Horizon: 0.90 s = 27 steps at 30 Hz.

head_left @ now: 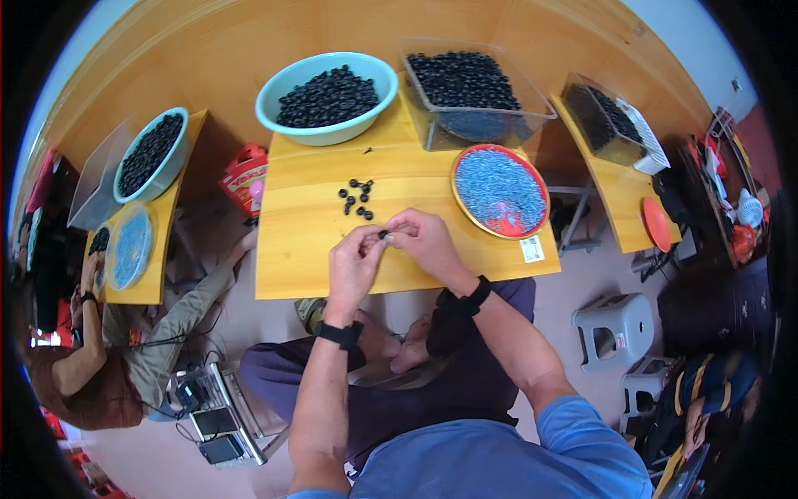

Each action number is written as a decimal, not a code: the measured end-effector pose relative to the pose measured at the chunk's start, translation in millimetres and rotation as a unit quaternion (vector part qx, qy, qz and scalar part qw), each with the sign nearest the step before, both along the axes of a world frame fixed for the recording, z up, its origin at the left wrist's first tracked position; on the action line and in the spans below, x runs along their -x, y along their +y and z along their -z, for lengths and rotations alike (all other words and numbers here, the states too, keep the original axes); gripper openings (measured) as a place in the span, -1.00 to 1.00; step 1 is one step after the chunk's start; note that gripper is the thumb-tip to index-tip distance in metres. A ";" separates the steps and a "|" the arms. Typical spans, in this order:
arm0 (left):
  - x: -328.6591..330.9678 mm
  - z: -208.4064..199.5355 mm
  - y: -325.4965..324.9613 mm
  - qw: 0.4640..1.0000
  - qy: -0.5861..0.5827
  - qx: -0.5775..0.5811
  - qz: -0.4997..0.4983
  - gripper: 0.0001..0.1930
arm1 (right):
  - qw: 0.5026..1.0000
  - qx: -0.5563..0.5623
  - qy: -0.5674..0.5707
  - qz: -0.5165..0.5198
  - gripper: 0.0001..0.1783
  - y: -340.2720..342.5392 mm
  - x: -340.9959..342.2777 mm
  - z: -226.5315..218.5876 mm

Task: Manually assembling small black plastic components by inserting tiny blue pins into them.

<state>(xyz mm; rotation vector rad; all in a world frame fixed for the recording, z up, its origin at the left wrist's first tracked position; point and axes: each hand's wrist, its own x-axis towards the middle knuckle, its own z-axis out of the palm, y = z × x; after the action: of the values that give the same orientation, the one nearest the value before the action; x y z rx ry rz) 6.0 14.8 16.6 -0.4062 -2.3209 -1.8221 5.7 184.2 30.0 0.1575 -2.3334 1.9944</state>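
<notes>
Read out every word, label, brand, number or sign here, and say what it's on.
Red package, left of the yellow table: large lettering, which I won't copy out.
White label on that table: print too small to read.
Red sticker on the gray stool: too small to read.

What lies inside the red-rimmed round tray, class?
The tray holds many slender bluish-silver pieces. A red patch shows at the near side; whether it is the tray's bottom is unclear. Elsewhere, the pieces hide the bottom.

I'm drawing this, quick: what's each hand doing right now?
Left hand: closed, pinching a small black piece.
Right hand: closed, at the same piece; its exact grip is hidden.
</notes>
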 end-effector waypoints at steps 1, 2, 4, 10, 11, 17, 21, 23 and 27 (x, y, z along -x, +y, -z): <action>0.6 2.9 -1.9 1.000 0.014 0.021 -0.014 -0.81 | 1.000 -0.005 0.001 0.009 -0.82 -0.6 -1.4 0.3; 1.2 8.2 -3.7 1.000 -0.006 -0.013 -0.012 -0.81 | 1.000 0.003 -0.006 -0.005 -0.83 -3.9 -3.0 -0.3; -1.9 2.0 -1.1 1.000 -0.013 -0.008 -0.004 -0.81 | 1.000 0.007 -0.007 -0.011 -0.81 -0.8 -9.3 -2.2; -3.6 -3.6 -2.1 1.000 -0.023 0.001 -0.021 -0.83 | 0.976 -0.196 0.058 0.070 -0.86 48.7 -31.0 -34.3; -4.3 -4.8 -2.9 0.999 -0.021 0.009 -0.025 -0.83 | 0.963 -0.232 0.099 0.096 -0.86 63.8 -31.6 -40.2; -4.9 -8.2 -0.3 1.000 -0.022 0.003 -0.022 -0.83 | 0.898 -0.406 0.050 0.163 -0.85 151.7 -36.3 -64.3; -4.4 -5.1 -0.4 1.000 -0.009 0.014 -0.026 -0.83 | 0.896 -0.431 -0.001 0.104 -0.82 170.3 -36.4 -52.1; -4.6 -5.8 0.1 1.000 -0.014 0.011 -0.025 -0.83 | 0.893 -0.441 0.023 0.087 -0.82 172.1 -31.9 -43.1; -5.7 -5.0 -1.7 0.999 -0.016 0.009 -0.027 -0.83 | 0.873 -0.479 -0.005 0.092 -0.81 161.4 -30.7 -49.9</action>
<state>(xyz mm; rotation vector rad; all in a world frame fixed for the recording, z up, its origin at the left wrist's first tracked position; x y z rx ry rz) 11.6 13.1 21.5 -0.3155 -2.3461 -1.7964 36.4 345.5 79.9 -0.0377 -2.9587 0.6038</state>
